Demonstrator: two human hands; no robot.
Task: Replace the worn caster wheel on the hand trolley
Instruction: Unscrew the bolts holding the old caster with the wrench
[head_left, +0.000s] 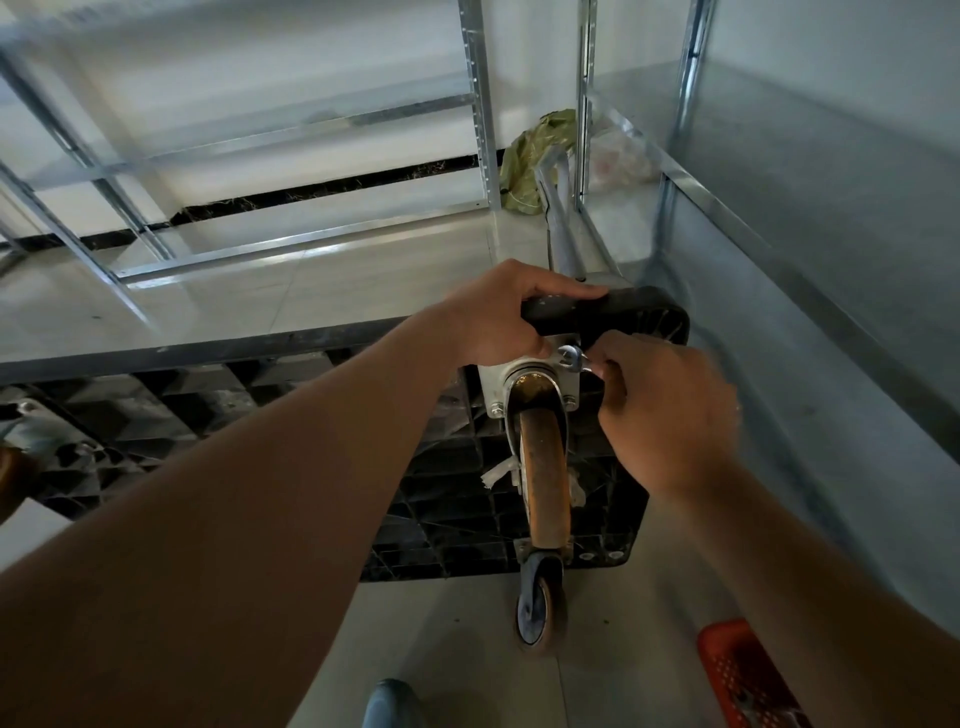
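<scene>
The black plastic hand trolley (447, 499) stands on its side, its ribbed underside facing me. A worn orange caster wheel (543, 483) on a silver mounting plate (493, 382) sits at the deck's upper corner. My left hand (498, 317) grips the deck's top edge just above the plate. My right hand (660, 410) holds a small silver spanner (570, 359), whose open jaw sits at the plate's upper right bolt. A second caster wheel (540, 613) is at the deck's lower edge.
Bare metal shelving frames (480, 104) stand behind and to the right, close to the trolley. A green bag (535, 161) and a clear bag (618, 156) lie on the floor by the wall. The trolley's grey handle (563, 228) runs away behind. A red perforated basket (743, 675) is at the lower right.
</scene>
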